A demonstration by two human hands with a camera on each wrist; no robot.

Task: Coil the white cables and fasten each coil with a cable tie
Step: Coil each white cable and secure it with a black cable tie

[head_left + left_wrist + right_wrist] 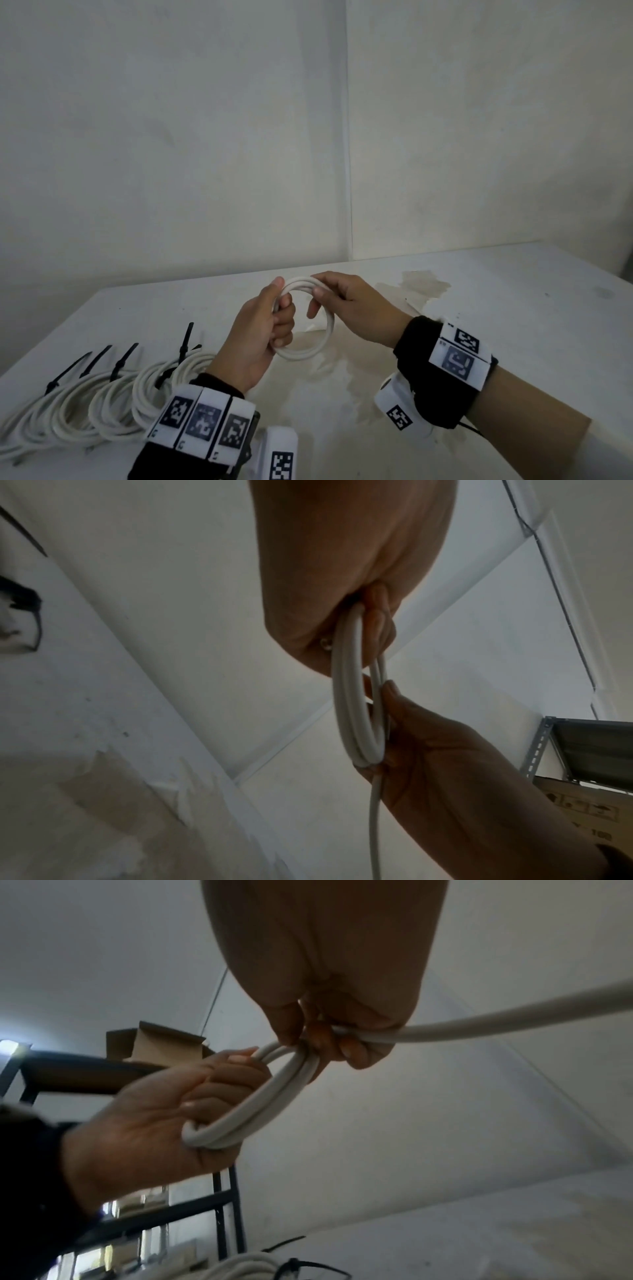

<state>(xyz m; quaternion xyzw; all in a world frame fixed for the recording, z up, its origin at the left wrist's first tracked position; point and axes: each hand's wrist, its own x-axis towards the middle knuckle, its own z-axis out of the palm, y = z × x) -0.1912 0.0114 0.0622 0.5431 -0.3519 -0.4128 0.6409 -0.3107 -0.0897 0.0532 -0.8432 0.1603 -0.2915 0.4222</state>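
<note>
Clearly mid-coiling at frame centre, the left hand (pixel 265 337) grips the white cable coil (pixel 310 320) while the right hand (pixel 354 308) pinches its top, the loose tail probably needing winding in before a tie.

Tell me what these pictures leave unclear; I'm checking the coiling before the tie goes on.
- White cable coil: loop count; left hand and right hand cover parts.
- Its free end: cut off by the edge, right wrist view.
- Tied white coils: count; left wrist hides some, head view.
</note>
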